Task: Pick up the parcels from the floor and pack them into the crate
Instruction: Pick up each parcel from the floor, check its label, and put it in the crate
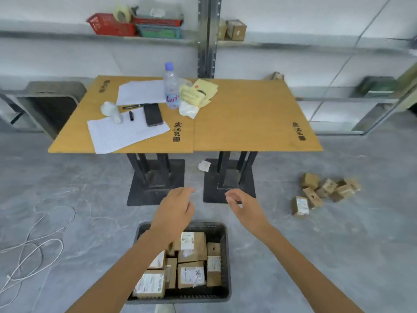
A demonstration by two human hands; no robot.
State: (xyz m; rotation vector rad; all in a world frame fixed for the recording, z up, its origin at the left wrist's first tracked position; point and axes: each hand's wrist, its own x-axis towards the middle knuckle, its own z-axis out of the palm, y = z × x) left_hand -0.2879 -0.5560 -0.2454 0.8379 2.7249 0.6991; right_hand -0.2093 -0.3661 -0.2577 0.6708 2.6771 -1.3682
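We see the loose parcels point(325, 193), small brown cardboard boxes, lying in a jumbled heap on the floor point(67, 177) to the right, well apart from the crate point(212, 227). One at the near edge of the heap shows a white printed label, too small to read. The crate, dark and lattice-walled, sits on the floor at bottom centre and holds the packed parcels point(191, 245), laid side by side. Most carry white labels with barcodes, and one bears handwritten marks that we cannot read with certainty. The left hand point(176, 208) and the right hand point(243, 206) hang above the floor just past the crate's far rim. The left has its fingers relaxed and nearly straight, the right has them loosely curled, and neither has hold of anything.

The floor is grey, mottled and smooth, with a white cable point(38, 240) looped at the left and a paper scrap point(204, 166) between the table bases. Two tables point(248, 114) with yellow-brown tops stand edge to edge on black pedestals, and each top carries black stamped characters near its corners. On the left top lie papers point(121, 134), a phone point(153, 114), a pen point(132, 106) and an upright bottle point(171, 86) whose label bears blurred pink lettering. Yellow slips point(198, 91) lie at the seam. Behind, a metal shelf point(56, 35) against a pale wall carries a red basket point(108, 24), a tape roll point(123, 13) and a box point(235, 30)
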